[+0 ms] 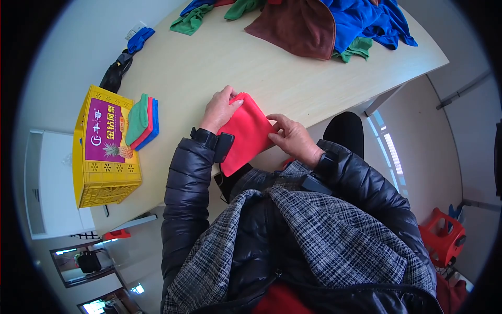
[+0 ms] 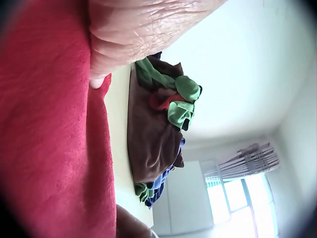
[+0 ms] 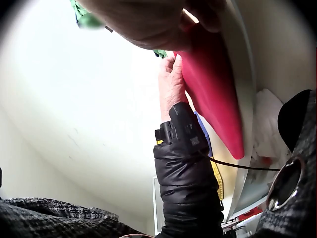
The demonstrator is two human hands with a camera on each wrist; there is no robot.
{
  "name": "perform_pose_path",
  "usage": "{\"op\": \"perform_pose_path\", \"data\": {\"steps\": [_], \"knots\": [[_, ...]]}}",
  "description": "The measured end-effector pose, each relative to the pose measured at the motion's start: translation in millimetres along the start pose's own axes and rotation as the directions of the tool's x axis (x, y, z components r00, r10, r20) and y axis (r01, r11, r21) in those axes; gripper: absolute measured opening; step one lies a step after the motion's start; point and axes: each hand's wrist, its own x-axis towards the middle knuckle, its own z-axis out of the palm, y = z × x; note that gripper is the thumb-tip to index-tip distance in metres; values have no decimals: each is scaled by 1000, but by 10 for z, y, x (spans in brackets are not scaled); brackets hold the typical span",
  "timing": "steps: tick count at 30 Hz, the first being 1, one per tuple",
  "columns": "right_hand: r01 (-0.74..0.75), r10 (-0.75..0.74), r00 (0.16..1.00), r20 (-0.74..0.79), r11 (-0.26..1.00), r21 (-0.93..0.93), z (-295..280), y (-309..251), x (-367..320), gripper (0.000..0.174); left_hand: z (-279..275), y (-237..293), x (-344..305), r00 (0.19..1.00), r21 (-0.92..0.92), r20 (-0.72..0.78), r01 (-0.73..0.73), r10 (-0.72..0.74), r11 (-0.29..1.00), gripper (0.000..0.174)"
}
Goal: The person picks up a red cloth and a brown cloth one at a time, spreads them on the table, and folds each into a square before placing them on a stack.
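A red cloth (image 1: 244,137) is held between both hands at the table's front edge, its lower corner hanging past the edge. The left hand (image 1: 220,110) pinches its upper left corner, thumb on top. At its right side the right hand (image 1: 295,137) pinches the edge between thumb and fingers. In the left wrist view the cloth (image 2: 54,129) fills the left side, beside the left hand (image 2: 143,29). The right wrist view shows the cloth (image 3: 210,89) hanging at a slant under the right hand (image 3: 143,20), with the left hand (image 3: 171,87) beyond.
Left on the table stands a yellow crate (image 1: 107,180); against it lie folded green (image 1: 137,121), red and blue cloths. A loose pile of brown (image 1: 295,26), blue (image 1: 355,23) and green cloths covers the far side. A black item (image 1: 116,73) lies behind the crate.
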Motion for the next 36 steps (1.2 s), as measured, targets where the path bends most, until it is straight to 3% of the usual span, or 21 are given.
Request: {"op": "perform_pose_path", "data": {"steps": [5, 13, 17, 20, 23, 24, 27, 33, 36], "knots": [[-36, 36, 999, -20, 999, 17, 4, -9, -17, 46, 61, 3, -68, 998, 80, -19, 65, -64, 995, 33], [4, -16, 998, -61, 983, -186, -21, -137, -53, 48, -4, 86, -44, 997, 94, 13, 75, -77, 993, 35], [27, -36, 997, -66, 990, -137, -4, -44, -31, 47, 16, 96, -10, 999, 90, -28, 40, -38, 995, 35], [-54, 56, 998, -38, 996, 67, -31, -74, -39, 47, 25, 135, -18, 999, 181, 0, 38, -39, 983, 34], [-71, 74, 996, -39, 995, 70, -53, -94, -55, 46, 7, 193, -135, 965, 264, -223, -74, 136, 962, 33], [-79, 82, 996, -42, 994, 75, -57, -105, -55, 46, -19, 243, -186, 966, 262, -224, -71, 133, 962, 33], [-74, 76, 997, -30, 996, 58, -58, -125, -43, 45, -122, 511, -432, 935, 246, -200, -241, 293, 939, 40], [-57, 56, 998, 4, 995, 87, -71, -91, -50, 46, 132, 483, -790, 951, 296, -56, -275, 304, 915, 56], [135, -191, 975, -114, 916, -379, -128, -285, -14, 48, 129, 446, -830, 965, 284, -15, -246, 261, 927, 60]]}}
